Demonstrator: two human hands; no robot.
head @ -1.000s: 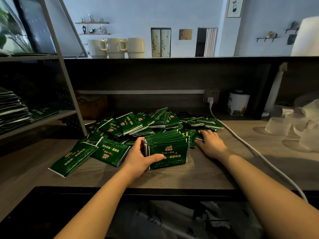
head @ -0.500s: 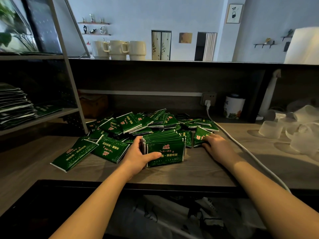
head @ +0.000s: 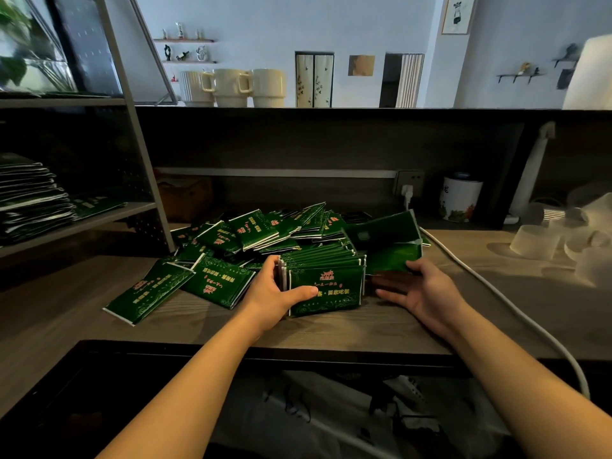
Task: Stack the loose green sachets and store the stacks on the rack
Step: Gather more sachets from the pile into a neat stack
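Observation:
A heap of loose green sachets (head: 258, 233) lies on the wooden counter (head: 381, 326). In front of it a stack of sachets (head: 326, 279) stands on edge. My left hand (head: 275, 289) grips the stack's left end, thumb across its front face. My right hand (head: 420, 289) is just right of the stack, palm up, and holds a couple of sachets (head: 394, 246) lifted off the counter, thumb on their lower edge. Finished sachet stacks (head: 29, 197) lie on the grey rack's shelf (head: 99, 220) at the left.
Two loose sachets (head: 185, 286) lie front left of the heap. A white cable (head: 496, 299) runs from the wall socket along the counter's right side. Frosted plastic cups (head: 559, 240) and a white tin (head: 458, 200) stand at the right. Mugs (head: 231, 87) sit on the upper ledge.
My right hand has picked sachets from the heap's right side, turned palm up and brought them toward the stack. My left hand has stayed on the stack.

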